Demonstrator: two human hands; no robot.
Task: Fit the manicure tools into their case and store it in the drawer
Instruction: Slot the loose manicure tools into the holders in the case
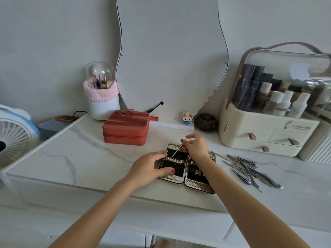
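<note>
The manicure case (pixel 200 186) lies open flat on the marble tabletop, with a black lining and rows of silver loops. My left hand (pixel 148 168) rests on the case's left half, fingers laid over its edge and thumb on the lining. Above the case's top edge, my right hand (pixel 194 145) pinches a thin metal tool (pixel 176 150), whose tip angles down toward the loops in the left half. A pile of several loose metal manicure tools (pixel 249 168) lies on the table to the right of the case.
A red zipped box (pixel 126 127) stands behind the case at left. A cream cosmetics organiser (pixel 265 138) with small drawers stands at right. A brush holder (pixel 103 97), a wavy mirror (pixel 172 56), a small figurine (pixel 187 118) and a fan (pixel 14 135) stand around.
</note>
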